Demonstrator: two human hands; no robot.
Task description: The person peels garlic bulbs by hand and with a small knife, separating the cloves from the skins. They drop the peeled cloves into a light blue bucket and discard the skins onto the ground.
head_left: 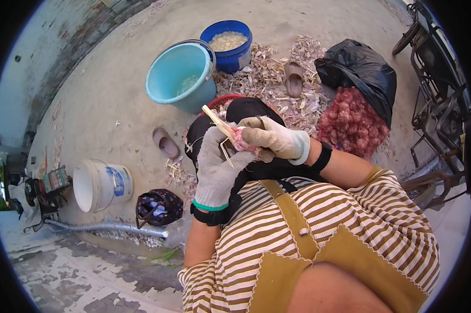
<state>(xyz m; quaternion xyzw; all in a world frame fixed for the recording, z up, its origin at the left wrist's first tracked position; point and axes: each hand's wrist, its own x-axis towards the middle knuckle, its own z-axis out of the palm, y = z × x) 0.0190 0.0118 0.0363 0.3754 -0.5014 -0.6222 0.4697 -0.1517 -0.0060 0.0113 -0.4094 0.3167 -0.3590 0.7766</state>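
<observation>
Both my hands wear grey-white work gloves. My left hand (217, 169) grips a garlic bulb (239, 140) with a pale dry stalk that sticks up to the left. My right hand (272, 136) closes on the same bulb from the right, fingers pressed on its pinkish skin. Both hands are held over my lap, above a red basin (226, 99) that my knees mostly hide.
A light blue bucket (180, 75) and a dark blue bucket of peeled cloves (228, 43) stand ahead. Garlic skins (277, 78) litter the ground. A red mesh sack of garlic (350, 122) under a black bag lies right. White bucket (102, 183), sandals and a patterned bag lie left.
</observation>
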